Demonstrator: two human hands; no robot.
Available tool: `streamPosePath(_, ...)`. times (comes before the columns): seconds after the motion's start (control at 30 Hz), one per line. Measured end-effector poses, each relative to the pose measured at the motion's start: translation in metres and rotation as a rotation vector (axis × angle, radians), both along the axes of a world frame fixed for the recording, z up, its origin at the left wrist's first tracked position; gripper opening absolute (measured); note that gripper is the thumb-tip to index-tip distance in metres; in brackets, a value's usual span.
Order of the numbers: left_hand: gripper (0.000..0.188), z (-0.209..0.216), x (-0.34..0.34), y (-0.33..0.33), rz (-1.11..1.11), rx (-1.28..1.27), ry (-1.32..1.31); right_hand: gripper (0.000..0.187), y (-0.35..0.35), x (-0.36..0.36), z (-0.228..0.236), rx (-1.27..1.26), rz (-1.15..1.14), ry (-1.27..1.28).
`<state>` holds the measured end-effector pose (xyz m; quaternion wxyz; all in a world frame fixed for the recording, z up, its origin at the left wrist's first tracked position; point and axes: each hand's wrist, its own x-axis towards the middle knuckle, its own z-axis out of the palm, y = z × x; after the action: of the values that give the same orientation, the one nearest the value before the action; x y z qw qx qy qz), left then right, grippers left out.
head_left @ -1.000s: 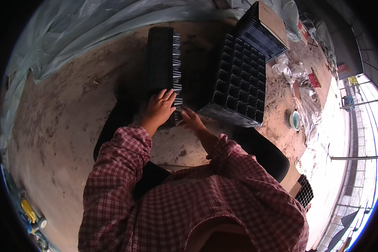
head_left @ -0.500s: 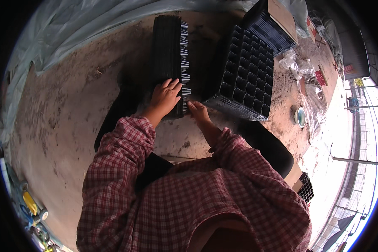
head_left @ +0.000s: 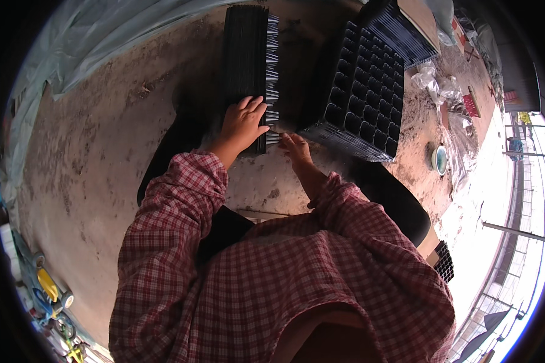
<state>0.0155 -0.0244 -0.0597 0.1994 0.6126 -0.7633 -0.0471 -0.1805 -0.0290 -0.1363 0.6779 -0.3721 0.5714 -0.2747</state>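
Observation:
A tall stack of black plastic seedling trays (head_left: 248,57) lies on its side on the dirt ground. My left hand (head_left: 243,124) rests flat on the near end of this stack, fingers spread. My right hand (head_left: 293,145) pinches the grey edges at the stack's near right corner. A second stack of black cell trays (head_left: 363,91) sits upright just to the right, its cells facing up. Both arms wear red checked sleeves.
More black trays (head_left: 399,27) stand at the far right. Clear plastic bags (head_left: 442,88), a red packet (head_left: 470,104) and a small round lid (head_left: 439,160) lie on the ground to the right. Plastic sheeting (head_left: 103,42) covers the far left. Toys (head_left: 48,296) lie at lower left.
The view has shifted slightly, so the trays sit higher in the picture. My left hand stays on the stack's end while my right hand has moved up to the stack's corner edges.

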Motion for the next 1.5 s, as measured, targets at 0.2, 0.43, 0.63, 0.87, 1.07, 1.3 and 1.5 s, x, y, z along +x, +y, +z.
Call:
streamPosePath(0.2,0.053,0.0,0.003,0.001,-0.007,-0.003,-0.006,0.024,0.008,0.031,0.037,-0.102,0.133,-0.175)
streamPosePath(0.43,0.05,0.005,0.002,-0.001,-0.01,0.023,-0.006,0.016,-0.001,0.032,0.031,0.045,0.14,-0.176)
streamPosePath(0.63,0.05,-0.001,0.004,-0.001,-0.01,-0.078,-0.004,0.012,0.002,0.039,0.031,-0.007,0.076,-0.245)
streamPosePath(0.87,0.054,0.004,0.002,-0.002,-0.007,0.007,-0.017,0.014,0.0,0.037,0.024,0.007,0.087,-0.25)
streamPosePath(1.07,0.051,0.007,-0.001,-0.001,0.028,0.001,-0.022,0.014,-0.004,0.038,0.026,-0.165,0.021,-0.071)
streamPosePath(1.3,0.032,0.005,0.001,0.004,0.042,0.091,-0.092,0.02,-0.006,-0.004,-0.002,-0.385,-0.184,0.123)
streamPosePath(1.5,0.026,0.001,-0.002,0.006,-0.008,0.11,-0.12,0.045,0.002,0.007,-0.004,-0.575,-0.087,0.439)
